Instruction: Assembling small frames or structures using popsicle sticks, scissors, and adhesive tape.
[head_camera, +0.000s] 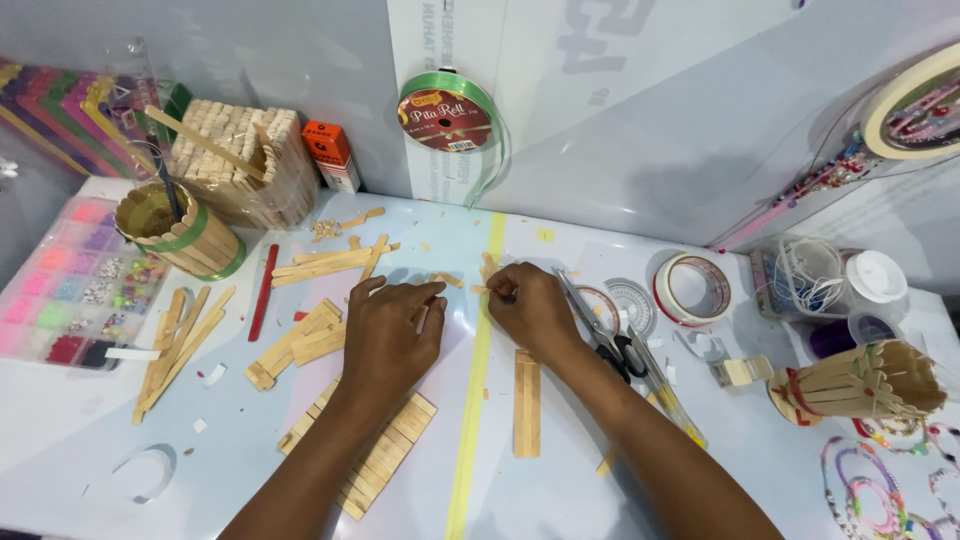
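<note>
Meanwhile the right hand (530, 308) pinches a small wooden stick piece (488, 268) over the yellow tape line (470, 400); the left hand (390, 325), fingers loosely curled, reaches toward it. Nearby, a stick-built cup (180, 232) holds a dark tool, and the compartment box (70, 280) holds coloured beads.

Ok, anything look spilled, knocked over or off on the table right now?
The stick-built cup at the right lies tipped on its side, while the one at the left stands upright. Small wood offcuts are scattered near the back. Both the left hand and right hand are busy at the yellow tape line.
</note>
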